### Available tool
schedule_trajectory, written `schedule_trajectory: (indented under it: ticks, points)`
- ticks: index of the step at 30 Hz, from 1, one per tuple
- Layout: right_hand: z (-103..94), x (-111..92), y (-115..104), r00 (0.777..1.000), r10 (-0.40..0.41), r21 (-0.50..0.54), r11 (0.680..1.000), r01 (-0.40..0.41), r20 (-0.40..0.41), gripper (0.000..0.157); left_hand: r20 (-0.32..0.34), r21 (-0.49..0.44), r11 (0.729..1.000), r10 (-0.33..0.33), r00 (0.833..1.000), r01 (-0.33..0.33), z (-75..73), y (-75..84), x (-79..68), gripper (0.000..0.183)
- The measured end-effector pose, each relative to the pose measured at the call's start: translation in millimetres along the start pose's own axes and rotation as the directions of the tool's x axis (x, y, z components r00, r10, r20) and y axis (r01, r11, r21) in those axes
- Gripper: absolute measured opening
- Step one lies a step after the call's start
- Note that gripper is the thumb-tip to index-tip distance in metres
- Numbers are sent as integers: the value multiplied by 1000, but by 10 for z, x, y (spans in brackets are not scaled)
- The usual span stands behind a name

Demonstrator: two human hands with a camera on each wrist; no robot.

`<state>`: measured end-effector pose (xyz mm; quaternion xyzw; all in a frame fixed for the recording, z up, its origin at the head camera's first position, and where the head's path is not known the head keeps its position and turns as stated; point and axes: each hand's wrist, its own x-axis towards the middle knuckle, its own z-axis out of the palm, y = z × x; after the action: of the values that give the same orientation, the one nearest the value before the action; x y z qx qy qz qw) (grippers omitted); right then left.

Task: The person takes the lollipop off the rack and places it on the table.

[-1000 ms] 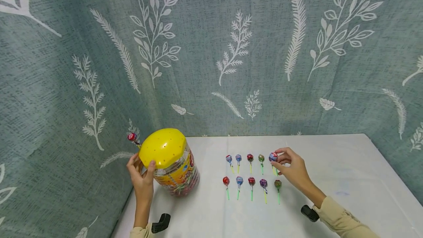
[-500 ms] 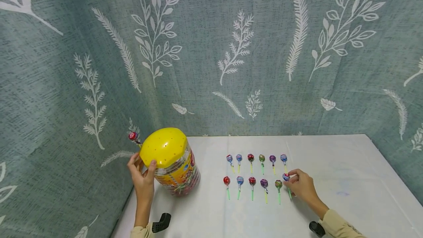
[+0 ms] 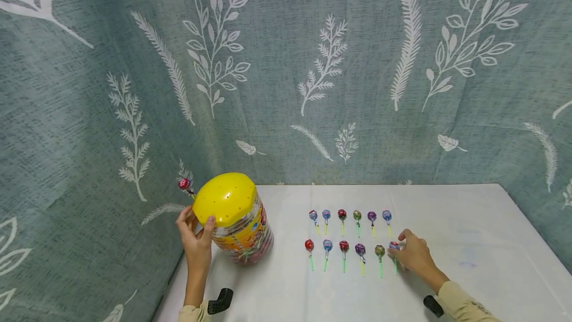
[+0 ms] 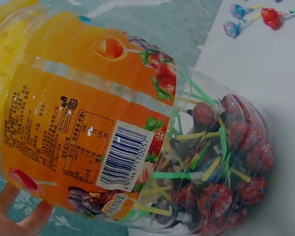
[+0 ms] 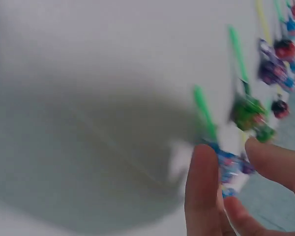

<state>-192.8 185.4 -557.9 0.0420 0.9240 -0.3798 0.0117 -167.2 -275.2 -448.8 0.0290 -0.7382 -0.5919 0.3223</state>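
Observation:
At the left end of the table, my left hand (image 3: pixel 196 245) grips a clear plastic candy jar (image 3: pixel 243 237) by its yellow lid (image 3: pixel 225 199), thumb in front. Lollipops with green and yellow sticks show through the jar wall (image 4: pixel 216 162). A red-wrapped lollipop (image 3: pixel 184 184) juts up beside the lid, just above the left fingers. My right hand (image 3: pixel 415 257) is at the right end of the front row, over a blue-and-red lollipop (image 3: pixel 394 246) lying on the table. In the right wrist view its thumb and fingers are spread apart around that lollipop's head (image 5: pixel 230 167).
Two rows of wrapped lollipops lie on the white table (image 3: pixel 286 292), among them a purple one (image 3: pixel 372 216) at the back and a green one (image 3: pixel 380 250) in front. A patterned grey-green curtain (image 3: pixel 277 63) hangs behind and along the left side.
My right hand has set a lollipop at the back row's right end, then moved toward me and laid another at the front row's end. Its fingers have spread. The left hand keeps its grip.

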Motion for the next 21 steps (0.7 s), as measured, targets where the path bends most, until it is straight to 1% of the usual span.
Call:
schedule_trajectory:
  ticks: [1,3,5,7,9,14,17,21]
  points:
    - [-27,11,-33,1000,-1,-7,1000,1,3,38,0,2,1000,-2,1000,2,-1,8,-2,63]
    - [-79,50,-114,999,-34,-11,999,34,-8,36,1,2,1000,-3,1000,3,-4,17,-3,63]
    - [-122,110,-215,997,-80,2,997,80,-18,34,-1,-1,1000,-1,1000,1,-9,10,1,63]
    - [-160,177,-339,989,-144,17,989,145,-32,30,-7,-2,1000,4,1000,-4,-14,-11,5,63]
    - [-193,234,-475,978,-204,36,978,206,-42,26,-7,-6,1000,4,1000,-4,-22,-92,23,63]
    - [-249,331,-826,953,-300,95,949,302,-32,20,-2,-15,1000,11,1000,-11,-34,-315,72,65]
    - [-244,384,-1019,935,-355,117,928,354,-18,18,-2,-18,999,31,1000,-31,-34,-358,79,65]
    - [-213,433,-1282,901,-435,161,889,430,-3,18,-4,-28,998,52,999,-52,-33,-380,82,63]
